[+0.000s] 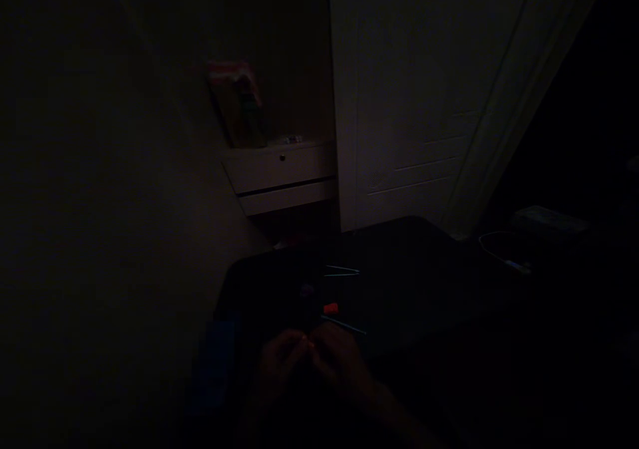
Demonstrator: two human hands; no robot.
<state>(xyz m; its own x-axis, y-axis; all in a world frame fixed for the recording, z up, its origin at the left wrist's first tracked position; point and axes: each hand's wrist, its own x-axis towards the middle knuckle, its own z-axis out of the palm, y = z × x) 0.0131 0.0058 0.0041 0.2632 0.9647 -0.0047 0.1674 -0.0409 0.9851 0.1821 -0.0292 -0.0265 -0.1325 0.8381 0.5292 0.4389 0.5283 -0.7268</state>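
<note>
Left hand [280, 361] and right hand [340, 357] pinch a tiny orange piece [310, 344] between their fingertips — beyond them, on the dark table [399, 276], lie a thin pale rod [344, 324], a small bright-orange block [330, 308], a dim purple object [306, 291] and two slender bluish rods [341, 275] converging rightward.

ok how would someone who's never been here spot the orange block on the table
Start at the dark table, in front of the pale panel. Just beyond the right hand, look between two slim neighbours: a pale V farther off and a single rod nearer. The orange block lies there, chunky and vividly coloured where they are thin and pale.
</note>
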